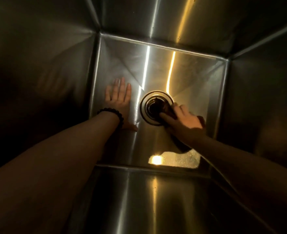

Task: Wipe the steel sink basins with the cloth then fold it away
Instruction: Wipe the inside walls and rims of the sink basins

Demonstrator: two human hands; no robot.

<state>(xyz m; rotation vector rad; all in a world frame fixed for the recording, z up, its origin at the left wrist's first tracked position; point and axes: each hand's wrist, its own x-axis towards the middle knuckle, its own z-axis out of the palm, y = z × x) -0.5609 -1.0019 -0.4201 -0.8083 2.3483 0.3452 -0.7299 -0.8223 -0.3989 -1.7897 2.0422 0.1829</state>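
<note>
The left hand [118, 98], with a dark beaded bracelet [113, 115] at the wrist, lies flat with fingers extended on the floor of the steel sink basin [190, 73], left of the round drain [153, 108]. The right hand [184, 119] grips a dark cloth [169, 109] with curled fingers and presses it against the right edge of the drain. A wet, brightly lit patch [176, 159] shows on the basin floor near the front wall.

Deep steel sink basin [156, 65], round drain [153, 108] at centre, dark cloth [169, 109] bunched over the drain's right edge
</note>
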